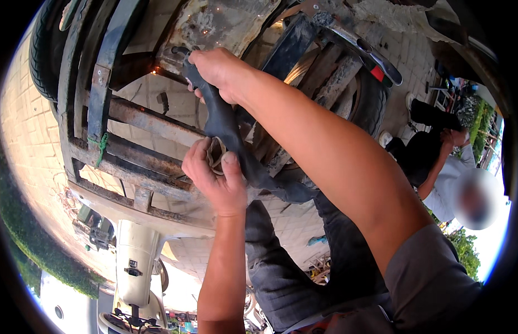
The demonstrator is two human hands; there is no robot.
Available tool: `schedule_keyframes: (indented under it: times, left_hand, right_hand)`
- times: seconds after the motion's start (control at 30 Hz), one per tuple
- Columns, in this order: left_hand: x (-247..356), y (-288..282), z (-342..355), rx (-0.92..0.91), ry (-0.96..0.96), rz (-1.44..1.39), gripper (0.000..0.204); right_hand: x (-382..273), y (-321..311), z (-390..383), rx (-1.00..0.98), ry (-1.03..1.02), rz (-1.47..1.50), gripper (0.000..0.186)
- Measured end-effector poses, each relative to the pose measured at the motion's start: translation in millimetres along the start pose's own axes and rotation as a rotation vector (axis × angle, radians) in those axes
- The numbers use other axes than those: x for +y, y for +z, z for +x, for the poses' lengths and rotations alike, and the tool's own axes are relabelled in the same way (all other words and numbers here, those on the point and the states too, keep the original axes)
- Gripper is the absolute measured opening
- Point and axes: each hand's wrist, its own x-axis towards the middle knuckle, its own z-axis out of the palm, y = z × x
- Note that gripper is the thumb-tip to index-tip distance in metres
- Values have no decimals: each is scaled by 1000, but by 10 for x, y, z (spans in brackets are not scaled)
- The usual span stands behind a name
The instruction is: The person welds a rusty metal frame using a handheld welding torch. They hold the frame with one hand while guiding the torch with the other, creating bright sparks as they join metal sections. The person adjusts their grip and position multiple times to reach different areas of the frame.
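Observation:
A long black rubber tube (223, 119), flattened and twisted, runs from the top middle down to the lap. My right hand (217, 69) is closed round its upper part, below a thin dark hooked end. Lower down, my left hand (220, 175) is beside the tube with thumb raised and fingers curled. A pale looped band (216, 153) shows between that thumb and the fingers; its exact kind is unclear. Under and behind the tube lies a rusty metal frame (156, 125) with several bars. Parts of the right fingers are hidden behind the tube.
Orange sparks or glowing specks show on a rusty metal sheet (206, 28) beyond the right hand. Tires stand at far left (45, 53) and right (370, 103). A cream scooter (136, 256) is at lower left. Another person (442, 167) is at right.

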Motion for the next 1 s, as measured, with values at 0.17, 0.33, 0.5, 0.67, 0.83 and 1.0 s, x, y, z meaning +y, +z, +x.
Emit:
schedule_keyframes:
  times: [0.17,0.33,0.5,0.67,0.83,1.0]
  left_hand:
    - [516,23,-779,-237,-950,-598,47]
    - [783,127,-893,-346,-958,-592,30]
    - [1449,-40,-707,-376,-974,-1113,30]
    - [1592,-174,-182,-382,-928,-1450,30]
    - [1181,-121,-12,-328,-1003,-1203,32]
    - [961,-91,-175,-297,-1083,-1143,29]
  right_hand:
    - [56,71,-5,-37,0,25,29]
    - [12,105,-146,-24,38,-65,26]
    - [-177,58,-358,-114,76,-136,28]
    - [-630,-102,-105,-118,-38,-33,35]
    - [-504,-206,218,-145,0,176,37]
    - [-349,-252,127,-14,-103,251,33]
